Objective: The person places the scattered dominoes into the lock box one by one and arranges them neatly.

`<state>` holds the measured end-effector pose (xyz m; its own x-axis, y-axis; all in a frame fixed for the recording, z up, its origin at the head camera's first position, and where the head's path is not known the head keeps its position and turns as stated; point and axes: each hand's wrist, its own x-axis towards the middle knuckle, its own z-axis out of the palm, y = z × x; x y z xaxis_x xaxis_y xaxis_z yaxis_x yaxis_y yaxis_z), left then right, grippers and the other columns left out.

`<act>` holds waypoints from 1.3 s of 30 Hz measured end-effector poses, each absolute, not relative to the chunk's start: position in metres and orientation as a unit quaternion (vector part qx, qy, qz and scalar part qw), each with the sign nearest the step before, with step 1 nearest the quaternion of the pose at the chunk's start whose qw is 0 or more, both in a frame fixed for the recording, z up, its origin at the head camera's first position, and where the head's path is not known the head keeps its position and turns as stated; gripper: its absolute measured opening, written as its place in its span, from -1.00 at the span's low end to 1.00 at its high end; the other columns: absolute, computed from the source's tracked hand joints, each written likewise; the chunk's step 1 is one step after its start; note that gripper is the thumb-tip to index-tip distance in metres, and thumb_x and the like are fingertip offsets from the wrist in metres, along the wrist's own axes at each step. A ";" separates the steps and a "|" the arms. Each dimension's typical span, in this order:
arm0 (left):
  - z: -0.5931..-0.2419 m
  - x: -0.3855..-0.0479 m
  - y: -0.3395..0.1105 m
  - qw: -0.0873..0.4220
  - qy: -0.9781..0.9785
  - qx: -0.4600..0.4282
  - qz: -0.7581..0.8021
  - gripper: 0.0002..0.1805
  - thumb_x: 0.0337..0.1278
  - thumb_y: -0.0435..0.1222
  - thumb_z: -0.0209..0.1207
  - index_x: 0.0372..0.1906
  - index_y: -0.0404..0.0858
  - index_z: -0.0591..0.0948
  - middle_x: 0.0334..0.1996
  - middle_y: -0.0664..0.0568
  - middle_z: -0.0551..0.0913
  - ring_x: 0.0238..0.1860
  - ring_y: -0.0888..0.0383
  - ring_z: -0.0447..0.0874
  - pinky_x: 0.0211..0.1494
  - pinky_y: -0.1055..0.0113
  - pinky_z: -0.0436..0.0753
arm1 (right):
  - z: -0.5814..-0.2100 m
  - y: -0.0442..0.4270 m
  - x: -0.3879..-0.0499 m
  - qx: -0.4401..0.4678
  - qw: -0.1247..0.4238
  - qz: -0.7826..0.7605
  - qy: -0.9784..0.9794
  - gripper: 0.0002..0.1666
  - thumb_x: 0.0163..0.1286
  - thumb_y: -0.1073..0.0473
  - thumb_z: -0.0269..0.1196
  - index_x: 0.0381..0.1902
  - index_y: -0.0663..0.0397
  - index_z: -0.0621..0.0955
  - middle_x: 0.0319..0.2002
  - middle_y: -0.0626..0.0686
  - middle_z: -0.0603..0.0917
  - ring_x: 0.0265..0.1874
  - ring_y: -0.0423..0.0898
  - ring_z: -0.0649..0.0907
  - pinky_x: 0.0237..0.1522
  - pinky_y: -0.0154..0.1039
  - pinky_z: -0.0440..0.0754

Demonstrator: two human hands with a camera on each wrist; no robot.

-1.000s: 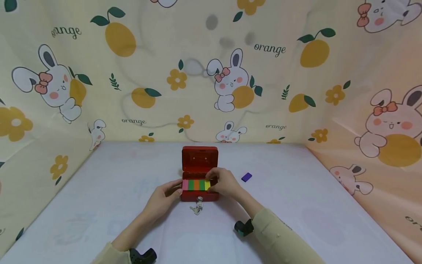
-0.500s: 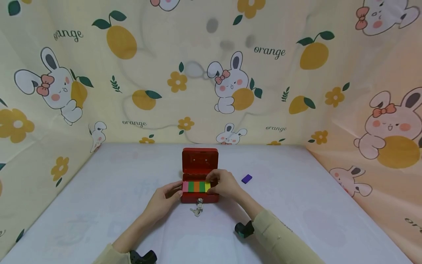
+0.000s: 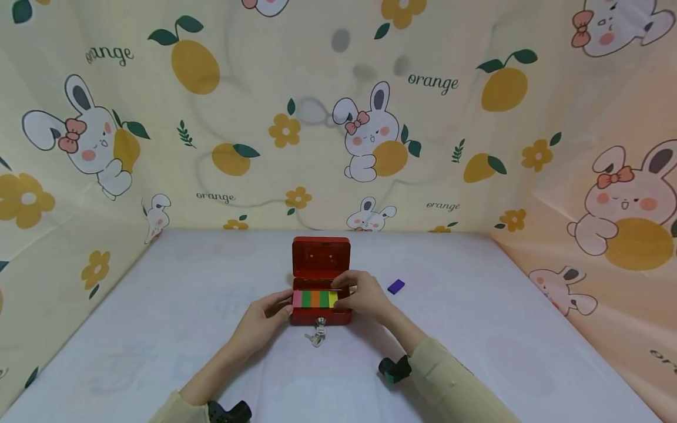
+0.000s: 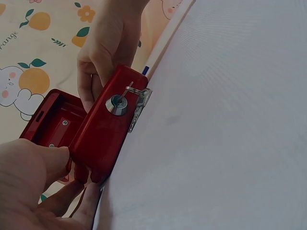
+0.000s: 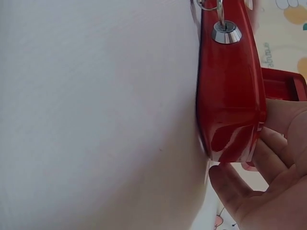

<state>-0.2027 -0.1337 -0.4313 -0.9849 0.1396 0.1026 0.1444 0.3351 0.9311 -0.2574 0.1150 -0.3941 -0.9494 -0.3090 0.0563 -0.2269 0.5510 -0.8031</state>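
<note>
A red cash box (image 3: pixel 304 318) stands with its lid (image 3: pixel 321 258) raised, and a row of coloured blocks (image 3: pixel 315 299) in pink, green, orange and yellow lies inside. My left hand (image 3: pixel 257 322) holds the box's left end, thumb at the rim and fingers against the side wall in the left wrist view. At the right end, my right hand (image 3: pixel 365 295) reaches over the rim, with thumb and finger curled at the edges of the yellow block (image 3: pixel 332 298). Its fingertips inside are partly hidden. Other fingers stay outside the end wall in the right wrist view.
A purple block (image 3: pixel 395 286) lies on the white tabletop (image 3: pixel 476 329) to the right of the box. Keys (image 3: pixel 317 338) hang from the lock (image 4: pixel 116 104) on the box's front. A patterned cloth (image 3: pixel 296 70) rises behind and along both sides.
My right hand and wrist have shifted very slightly to the right, and the fingertips sit a little further right over the yellow block. The left hand and box stay put.
</note>
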 end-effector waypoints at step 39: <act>-0.431 -0.203 -0.132 0.004 -0.818 -0.080 -0.569 -0.52 0.29 -0.24 0.17 0.30 -0.13 0.47 0.20 0.02 0.52 0.26 0.03 0.40 0.27 0.02 0.40 | -0.384 0.161 -0.249 -0.076 -0.064 -0.514 0.852 -0.58 0.06 0.16 0.49 -0.08 -0.02 0.65 -0.10 -0.03 0.67 0.01 0.00 0.57 0.00 -0.08 0.59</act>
<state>-0.2026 -0.1323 -0.4306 -0.9872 0.1255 0.0980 0.1355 0.3390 0.9310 -0.2490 0.1607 -0.3836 -0.9802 -0.0646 0.1871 -0.1956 0.4601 -0.8661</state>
